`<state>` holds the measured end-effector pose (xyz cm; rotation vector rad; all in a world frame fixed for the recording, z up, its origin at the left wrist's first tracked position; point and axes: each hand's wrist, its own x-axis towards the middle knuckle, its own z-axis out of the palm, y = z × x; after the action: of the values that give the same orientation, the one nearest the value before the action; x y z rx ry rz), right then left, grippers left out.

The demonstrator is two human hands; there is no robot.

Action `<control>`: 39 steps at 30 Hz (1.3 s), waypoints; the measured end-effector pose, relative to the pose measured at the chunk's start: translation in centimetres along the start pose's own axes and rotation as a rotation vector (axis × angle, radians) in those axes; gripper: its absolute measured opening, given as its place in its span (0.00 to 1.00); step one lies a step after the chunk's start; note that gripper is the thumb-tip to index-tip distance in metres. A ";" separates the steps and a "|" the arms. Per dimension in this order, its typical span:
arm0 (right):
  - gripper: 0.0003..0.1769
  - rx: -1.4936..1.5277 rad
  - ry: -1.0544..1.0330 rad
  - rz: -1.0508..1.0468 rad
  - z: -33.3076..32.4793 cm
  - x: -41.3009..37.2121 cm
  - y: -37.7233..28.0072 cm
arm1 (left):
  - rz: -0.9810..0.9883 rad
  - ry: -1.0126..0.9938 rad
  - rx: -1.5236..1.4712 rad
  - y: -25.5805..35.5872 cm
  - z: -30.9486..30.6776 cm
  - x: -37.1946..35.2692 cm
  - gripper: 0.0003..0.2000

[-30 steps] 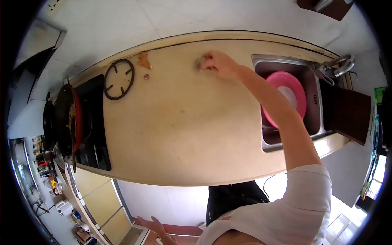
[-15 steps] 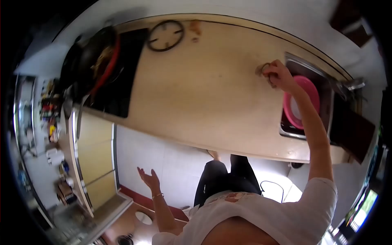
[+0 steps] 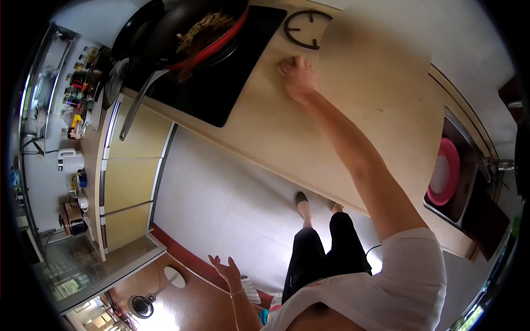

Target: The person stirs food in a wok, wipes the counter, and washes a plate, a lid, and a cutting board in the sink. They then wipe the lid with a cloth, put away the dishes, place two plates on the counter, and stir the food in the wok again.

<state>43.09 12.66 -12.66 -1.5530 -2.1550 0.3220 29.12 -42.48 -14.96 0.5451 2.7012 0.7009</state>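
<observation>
My right hand (image 3: pixel 300 77) is closed, fingers curled down at the beige counter (image 3: pixel 265 121), between the black cooktop (image 3: pixel 221 99) and a black ring stand (image 3: pixel 288 30). What its fingers hold is too hidden to name. Over the floor at the lower left, my left hand (image 3: pixel 225 270) is open and empty, its fingers apart. A dark pan with a red rim (image 3: pixel 238 28) sits on the cooktop with brown food (image 3: pixel 204 30) in it.
A pink basin (image 3: pixel 454 171) lies in the metal sink (image 3: pixel 469 190) at the right. A long metal handle (image 3: pixel 135 107) sticks out past the counter's front edge. Bottles and a white kettle (image 3: pixel 70 160) stand at the far left. A blurred patch covers part of the counter's back.
My right hand has moved left along the counter, from beside the sink to near the cooktop. The view has shifted left, so the pan shows more fully. My left hand stays open.
</observation>
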 end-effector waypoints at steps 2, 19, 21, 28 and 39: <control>0.18 -0.090 -0.047 -0.020 2.5 1.4 -3.3 | 0.008 0.014 0.040 -0.9 -0.2 -0.8 0.37; 0.19 0.065 -0.022 -0.379 6.6 3.1 -11.6 | -0.298 -0.008 -0.137 -3.7 1.1 -2.8 0.37; 0.20 0.152 -0.088 -0.475 5.9 0.9 -12.5 | -0.311 -0.044 -0.122 -4.5 1.2 -3.2 0.37; 0.12 0.562 -0.324 -0.766 3.6 -6.8 -9.2 | -0.162 -0.133 -0.179 -1.6 4.1 0.1 0.36; 0.07 0.309 -0.236 -0.166 -12.0 -24.2 4.2 | 0.139 -0.403 -0.127 6.1 3.8 7.9 0.33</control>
<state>58.67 -9.56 -9.68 -1.2058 -2.2611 0.7754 25.26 -32.65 -16.51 0.7569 2.2468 0.7055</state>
